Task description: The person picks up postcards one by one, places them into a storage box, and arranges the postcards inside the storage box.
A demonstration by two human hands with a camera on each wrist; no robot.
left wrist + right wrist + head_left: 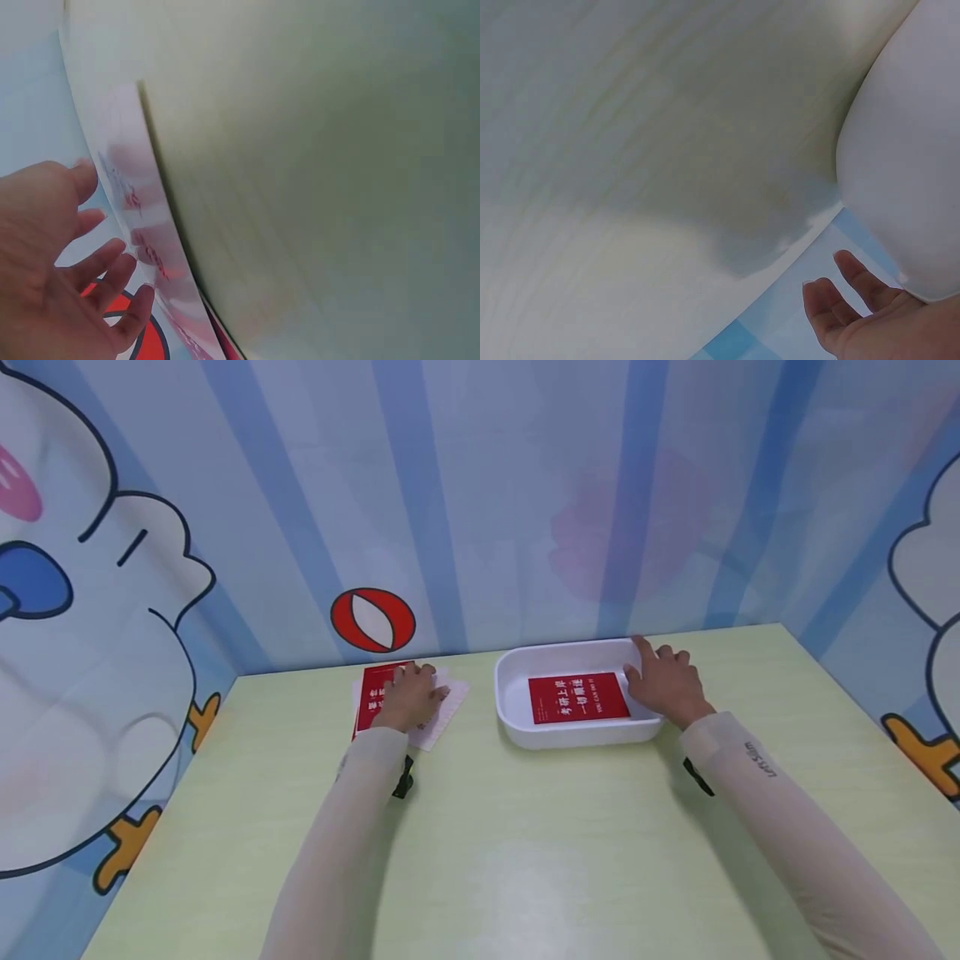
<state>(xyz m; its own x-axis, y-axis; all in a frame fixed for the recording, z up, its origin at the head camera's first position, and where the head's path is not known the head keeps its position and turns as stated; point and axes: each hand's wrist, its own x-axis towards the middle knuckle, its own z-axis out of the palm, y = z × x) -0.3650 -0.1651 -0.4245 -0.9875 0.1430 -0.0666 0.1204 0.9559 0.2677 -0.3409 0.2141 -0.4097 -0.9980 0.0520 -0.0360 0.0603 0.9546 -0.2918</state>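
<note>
My left hand [408, 697] reaches over a red card [371, 697] with white characters and a pale pink patterned card [429, 731], which overlap near the table's back edge. In the left wrist view its fingers [109, 274] are loosely bent just over the pink card [154, 225]. My right hand [667, 683] rests over the right rim of a white plastic tray [517, 727], the thumb on the inner side and the other fingers loosely extended. Another red card [579, 697] with white lettering lies flat inside the tray.
Everything stands on a pale wood-grain table [510, 852]. Right behind its back edge hangs a blue striped cartoon backdrop [510, 527], which also runs along the left and right sides.
</note>
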